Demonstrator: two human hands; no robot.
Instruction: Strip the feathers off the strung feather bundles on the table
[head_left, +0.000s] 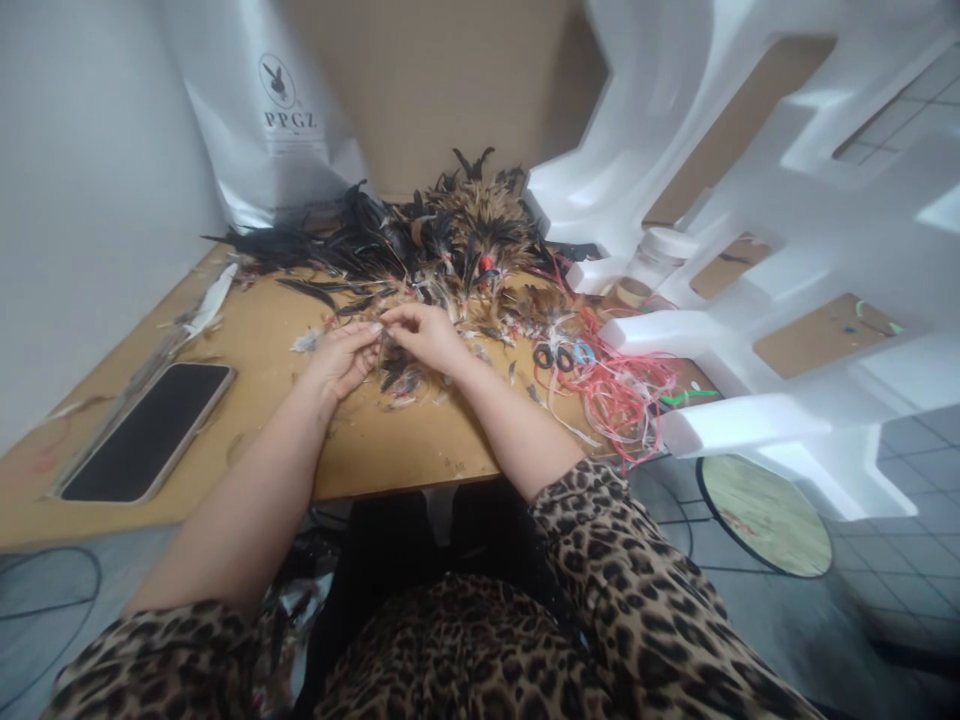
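My left hand and my right hand meet over the table, fingertips almost touching. Both are closed in a pinch at a small brownish feather, partly hidden by the fingers. Just below them, loose dark and pale feather scraps lie on the wooden table. Behind my hands spreads a large heap of feathers, with long black feathers on the left and bushy brown feather bundles on the right. A red spot shows among the bundles.
A phone lies at the left, near a white feather. Tangled pink string and black-handled scissors are at the right. White foam packing juts over the right edge; a clear jar stands behind. A white bag is at the back.
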